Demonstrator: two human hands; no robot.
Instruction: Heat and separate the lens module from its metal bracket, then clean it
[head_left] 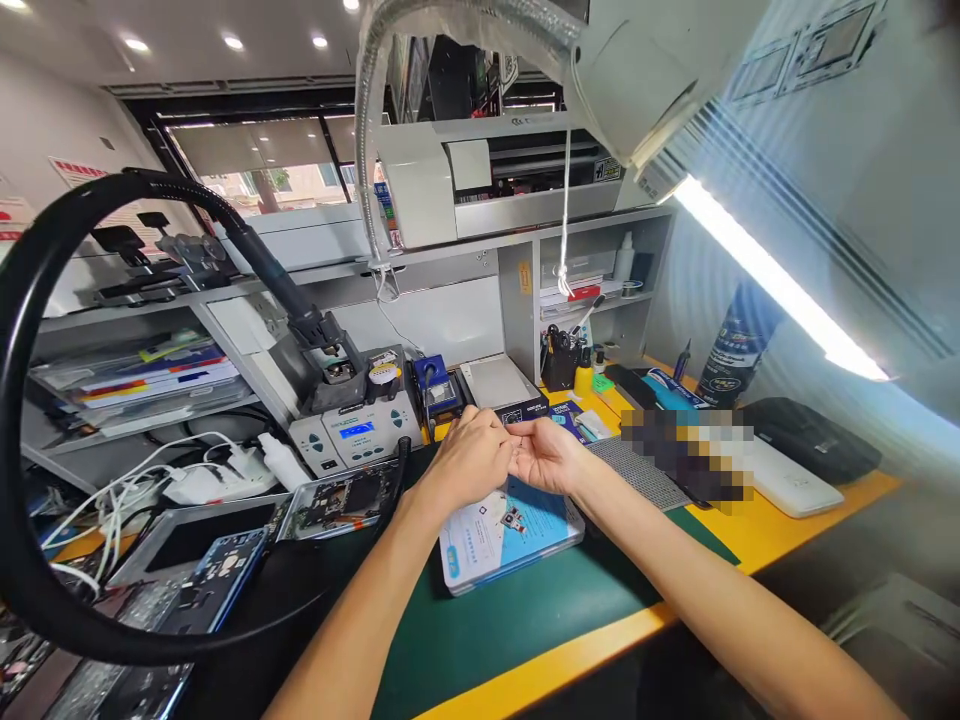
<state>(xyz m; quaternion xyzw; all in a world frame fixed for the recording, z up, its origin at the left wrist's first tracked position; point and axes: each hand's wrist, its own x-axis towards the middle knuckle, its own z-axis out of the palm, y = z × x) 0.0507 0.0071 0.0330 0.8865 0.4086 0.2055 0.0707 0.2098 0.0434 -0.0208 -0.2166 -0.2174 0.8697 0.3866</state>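
My left hand (469, 460) and my right hand (547, 455) meet above the green work mat (510, 620), fingertips together. Both are closed in a pinch on something tiny between them that I cannot make out. Just below the hands lies a flat white and blue package (499, 535) on the mat. An opened phone with its circuit board showing (337, 500) lies to the left of my left forearm.
A soldering station with a blue display (352, 430) stands behind the hands. A thick black hose (22, 560) loops on the left over phone parts and white cables (150, 480). A desk lamp (772, 270) hangs at the right. Shelves hold tools and bottles (577, 320).
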